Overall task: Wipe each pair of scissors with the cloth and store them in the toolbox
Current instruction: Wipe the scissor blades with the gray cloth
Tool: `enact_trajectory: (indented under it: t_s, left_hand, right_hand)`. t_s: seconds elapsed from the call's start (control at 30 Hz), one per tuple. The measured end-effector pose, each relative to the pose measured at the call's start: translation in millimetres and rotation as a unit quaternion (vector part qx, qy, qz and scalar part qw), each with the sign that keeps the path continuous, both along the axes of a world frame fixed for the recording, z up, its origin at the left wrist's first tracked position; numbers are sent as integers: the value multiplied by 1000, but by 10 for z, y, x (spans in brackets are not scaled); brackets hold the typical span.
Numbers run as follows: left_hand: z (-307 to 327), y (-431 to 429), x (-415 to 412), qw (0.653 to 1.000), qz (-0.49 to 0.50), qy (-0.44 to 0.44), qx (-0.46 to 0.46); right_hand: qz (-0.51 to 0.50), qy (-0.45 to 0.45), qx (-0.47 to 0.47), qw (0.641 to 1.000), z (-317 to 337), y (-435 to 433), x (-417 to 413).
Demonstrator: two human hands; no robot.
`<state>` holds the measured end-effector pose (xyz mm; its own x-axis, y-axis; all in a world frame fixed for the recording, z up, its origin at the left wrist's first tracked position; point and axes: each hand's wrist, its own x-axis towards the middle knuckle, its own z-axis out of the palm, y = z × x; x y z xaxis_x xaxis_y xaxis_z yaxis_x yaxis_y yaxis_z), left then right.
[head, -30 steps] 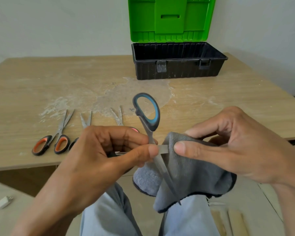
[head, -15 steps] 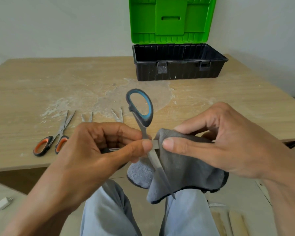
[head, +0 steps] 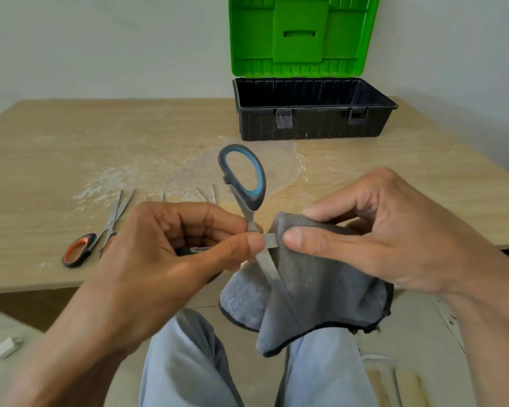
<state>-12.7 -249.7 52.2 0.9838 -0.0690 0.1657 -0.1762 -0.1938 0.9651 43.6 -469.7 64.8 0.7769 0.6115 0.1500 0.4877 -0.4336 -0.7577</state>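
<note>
The left hand is gripping the opened blue-handled scissors at the pivot above the lap, near the table, while the right hand is pinching the grey cloth around one blade.

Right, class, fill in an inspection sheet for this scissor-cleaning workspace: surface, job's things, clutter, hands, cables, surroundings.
Surface: wooden table, pale dusty smears mid-table.
Job's things: blue-handled scissors held open, one blade in the grey cloth; orange-handled scissors flat on the table, more blade tips partly hidden beside them; toolbox open at the far edge, green lid up.
Clutter: nothing seen.
Hands: left hand grips the blue-handled scissors; right hand pinches the cloth round a blade.
Cables: white plug with lead, lower left, below table level.
Surroundings: plain pale wall; the person's trousered legs.
</note>
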Motion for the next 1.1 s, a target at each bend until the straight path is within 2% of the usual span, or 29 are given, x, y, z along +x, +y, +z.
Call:
enact_trajectory:
  t_s: [0.13,0.3,0.6,0.83,1.1]
  left_hand:
    - [-1,7,19,1000,7,-5,-4]
    - [26,-66,37,1000,-27,-8,-6]
    - [1,-4,17,999,6,28,-43]
    - [-38,20,17,997,16,57,-53]
    - [22,5,-22,1000,13,-4,-15]
  right_hand:
    - [-29,-4,8,1000,27,-54,0]
    - [-3,-46,-12,999,25,41,-91]
    - [-11,-7,-11,1000,3,-36,-4]
    - [49,48,-80,994,53,-124,-21]
    - [-30,52,76,995,-67,-135,-1]
